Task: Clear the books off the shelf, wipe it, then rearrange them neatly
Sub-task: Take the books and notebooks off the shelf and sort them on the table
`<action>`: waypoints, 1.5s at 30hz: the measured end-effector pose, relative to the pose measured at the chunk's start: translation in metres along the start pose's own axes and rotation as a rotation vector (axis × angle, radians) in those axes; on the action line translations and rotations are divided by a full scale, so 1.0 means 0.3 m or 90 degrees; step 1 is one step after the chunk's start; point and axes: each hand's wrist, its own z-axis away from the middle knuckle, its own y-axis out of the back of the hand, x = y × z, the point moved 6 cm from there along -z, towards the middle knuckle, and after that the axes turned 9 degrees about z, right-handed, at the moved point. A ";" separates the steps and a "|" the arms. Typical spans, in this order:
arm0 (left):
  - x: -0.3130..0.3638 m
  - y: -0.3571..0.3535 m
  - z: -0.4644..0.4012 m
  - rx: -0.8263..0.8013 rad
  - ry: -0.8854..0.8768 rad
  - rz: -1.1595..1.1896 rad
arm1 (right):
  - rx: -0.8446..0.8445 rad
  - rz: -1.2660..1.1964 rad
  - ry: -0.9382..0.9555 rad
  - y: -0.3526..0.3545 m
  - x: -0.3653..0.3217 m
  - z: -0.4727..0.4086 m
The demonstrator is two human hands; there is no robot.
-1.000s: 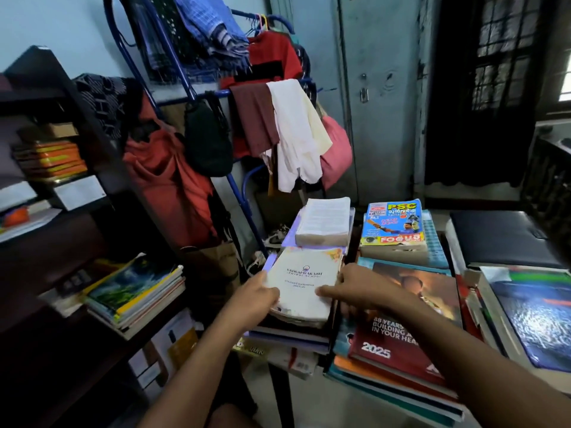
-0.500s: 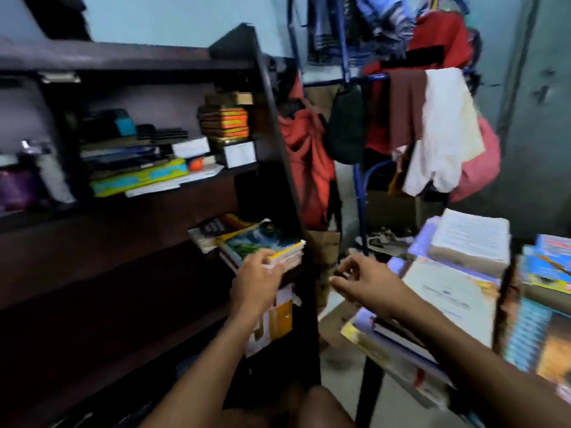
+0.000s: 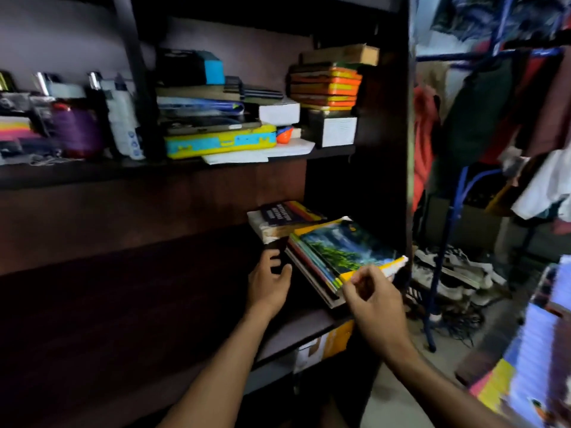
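I read the left hand point(image 3: 268, 284) as just beside the left edge of the book stack point(image 3: 336, 257) on the lower shelf point(image 3: 185, 273), fingers loosely curled. Whether they touch a dark object there, I cannot tell. The right hand point(image 3: 375, 299) is at the stack's front corner, thumb and fingers bent; contact with the yellow edge is not clear, and I see no firm grasp.

Risks:
- The stack sits askew, its corner overhanging the shelf front. A one-sided pull could fan the thin books and drop them.
- The thick book point(image 3: 279, 220) lies behind, partly under the stack. Dragging the stack may shift it.

Change from half a second ago: the view has closed in on the shelf. The left hand, then on the stack's front edge, now sits at its left side. The right hand has crossed from the side pile to the stack.
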 end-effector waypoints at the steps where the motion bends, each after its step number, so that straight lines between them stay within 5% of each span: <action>1: -0.007 0.013 -0.019 -0.001 0.015 0.044 | -0.032 0.008 0.062 -0.029 -0.061 0.007; 7: 0.017 0.097 -0.194 0.045 -0.118 -0.125 | -0.132 0.214 0.160 -0.165 -0.256 -0.209; 12: -0.039 0.061 -0.272 -0.040 -0.097 -0.161 | -0.282 0.433 0.125 -0.338 -0.328 -0.492; 16: -0.044 0.080 -0.286 -0.015 -0.080 -0.082 | -0.334 0.596 0.162 -0.544 -0.279 -0.675; 26: -0.055 0.091 -0.301 -0.031 -0.013 -0.106 | -0.451 0.481 0.017 -0.809 0.023 -1.011; 32: -0.061 0.119 -0.315 0.054 -0.006 -0.029 | -0.443 0.423 0.019 -0.820 -0.096 -0.885; 39: -0.073 0.384 -0.269 0.356 0.125 -0.162 | -0.475 0.344 0.016 -0.987 -0.276 -0.626; 45: -0.087 0.608 -0.035 0.428 0.134 -0.223 | -0.384 0.375 0.061 -0.963 -0.381 -0.248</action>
